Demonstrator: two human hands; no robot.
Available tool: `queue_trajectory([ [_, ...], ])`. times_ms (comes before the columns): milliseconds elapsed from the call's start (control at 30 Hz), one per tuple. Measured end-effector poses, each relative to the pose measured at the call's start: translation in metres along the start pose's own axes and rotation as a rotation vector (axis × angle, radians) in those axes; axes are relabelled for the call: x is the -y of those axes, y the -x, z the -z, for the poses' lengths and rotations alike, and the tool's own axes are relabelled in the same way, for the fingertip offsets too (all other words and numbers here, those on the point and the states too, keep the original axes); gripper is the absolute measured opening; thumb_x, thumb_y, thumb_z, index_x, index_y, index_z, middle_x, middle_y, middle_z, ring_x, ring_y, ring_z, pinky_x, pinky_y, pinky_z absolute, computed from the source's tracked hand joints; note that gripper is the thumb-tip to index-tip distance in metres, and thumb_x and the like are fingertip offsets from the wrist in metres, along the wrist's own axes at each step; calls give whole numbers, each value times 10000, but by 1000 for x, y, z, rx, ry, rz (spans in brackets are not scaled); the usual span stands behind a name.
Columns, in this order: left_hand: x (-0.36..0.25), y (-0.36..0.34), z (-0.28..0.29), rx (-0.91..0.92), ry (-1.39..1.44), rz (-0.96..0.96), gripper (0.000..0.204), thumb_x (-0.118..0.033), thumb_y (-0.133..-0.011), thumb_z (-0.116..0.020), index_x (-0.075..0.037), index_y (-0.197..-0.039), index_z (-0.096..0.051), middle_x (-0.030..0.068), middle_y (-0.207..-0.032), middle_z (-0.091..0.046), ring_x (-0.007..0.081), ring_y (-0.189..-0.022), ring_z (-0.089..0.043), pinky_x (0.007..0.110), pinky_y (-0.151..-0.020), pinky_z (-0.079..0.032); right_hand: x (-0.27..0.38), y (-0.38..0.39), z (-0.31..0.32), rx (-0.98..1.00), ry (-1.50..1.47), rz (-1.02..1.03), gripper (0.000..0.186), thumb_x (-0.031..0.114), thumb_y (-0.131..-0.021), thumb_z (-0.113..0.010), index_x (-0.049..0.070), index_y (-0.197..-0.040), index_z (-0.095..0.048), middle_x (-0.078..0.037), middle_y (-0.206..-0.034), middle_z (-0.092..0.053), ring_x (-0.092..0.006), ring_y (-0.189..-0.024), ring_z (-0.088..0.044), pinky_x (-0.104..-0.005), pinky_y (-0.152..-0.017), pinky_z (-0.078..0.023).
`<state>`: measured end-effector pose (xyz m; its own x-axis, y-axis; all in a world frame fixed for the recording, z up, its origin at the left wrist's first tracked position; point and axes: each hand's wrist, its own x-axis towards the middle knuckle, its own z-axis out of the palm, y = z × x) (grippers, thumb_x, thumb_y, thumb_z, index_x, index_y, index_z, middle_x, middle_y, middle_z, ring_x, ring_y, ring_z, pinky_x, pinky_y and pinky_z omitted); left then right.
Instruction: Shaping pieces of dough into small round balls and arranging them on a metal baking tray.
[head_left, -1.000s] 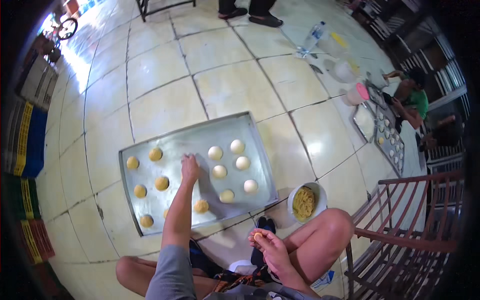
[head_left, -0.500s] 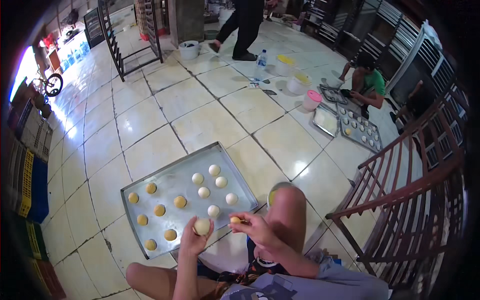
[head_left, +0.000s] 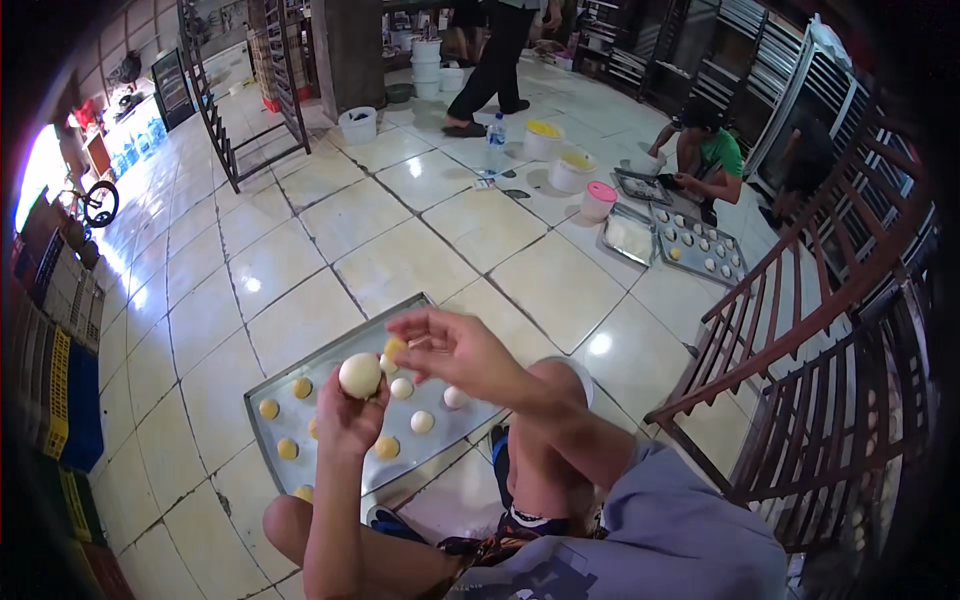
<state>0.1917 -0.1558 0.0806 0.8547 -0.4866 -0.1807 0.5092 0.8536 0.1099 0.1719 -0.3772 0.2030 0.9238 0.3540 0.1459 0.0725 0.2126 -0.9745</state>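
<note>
A smooth, pale dough ball (head_left: 361, 375) sits in the curled fingers of my left hand (head_left: 350, 420), raised above the metal baking tray (head_left: 262, 412). Close beside it, my right hand (head_left: 462, 352) reaches across with a small yellow lump (head_left: 395, 347) between thumb and fingers. Yellow balls (head_left: 302, 388) lie toward the tray's left side and white balls (head_left: 422, 421) toward its right. One yellow ball (head_left: 387, 447) lies close to my left wrist. My hands and left forearm hide some of the balls.
A metal rack (head_left: 760, 370) stands close on the right. Further off, a person in a green top (head_left: 725, 155) crouches by a tray of dough balls (head_left: 690, 240), near a pink-lidded tub (head_left: 599, 200) and white buckets (head_left: 572, 172). Stacked crates (head_left: 75, 400) line the left.
Both hands have risen and moved left over the tray, the dough ball and yellow lump with them. A yellow ball now shows where my left hand was. My view has shifted slightly.
</note>
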Motion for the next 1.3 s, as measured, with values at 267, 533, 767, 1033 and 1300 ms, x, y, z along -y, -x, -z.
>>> queue_trajectory([
  [267, 41, 14, -46, -248, -75, -345, 336, -124, -960, -422, 80, -1226, -443, 248, -1214, -506, 365, -1105, -555, 473, -974, -496, 6, -55, 7, 42, 107, 33, 257, 33, -862, -681, -17, -1111, -644, -77, -936, -675, -115, -833, -622, -220, -732, -525],
  [533, 67, 20, -93, -245, -5, -517, 484, -359, -983, -436, 41, -1254, -466, 226, -1200, -543, 326, -1089, -562, 422, -976, -472, 4, -38, 17, 61, 180, 57, 265, -55, -818, -686, -22, -1077, -642, -93, -1054, -646, -166, -909, -630, -252, -820, -532],
  [767, 71, 25, -78, -437, -597, -761, 487, -44, -952, -511, -124, -1394, -323, 176, -1236, -558, 261, -1032, -611, 353, -815, -561, -27, -31, -3, 71, 356, 405, 256, 42, -821, -700, 51, -1073, -656, -54, -1006, -644, -151, -805, -617, -243, -754, -523],
  [1033, 75, 19, -68, -300, -503, -636, 552, -73, -965, -524, -46, -1451, -262, 128, -1274, -538, 190, -1002, -604, 228, -874, -478, -11, -15, -5, -37, 649, 506, 138, 160, -863, -664, 54, -951, -669, -38, -838, -638, -176, -656, -567, -291, -598, -442],
  [1300, 76, 20, -96, -398, -371, -499, 347, -244, -995, -542, -11, -1251, -539, 70, -1070, -635, 96, -942, -595, 170, -789, -451, -30, -27, -3, -63, 724, 767, 164, 146, -870, -663, 55, -1004, -686, -39, -914, -658, -202, -749, -599, -277, -685, -481],
])
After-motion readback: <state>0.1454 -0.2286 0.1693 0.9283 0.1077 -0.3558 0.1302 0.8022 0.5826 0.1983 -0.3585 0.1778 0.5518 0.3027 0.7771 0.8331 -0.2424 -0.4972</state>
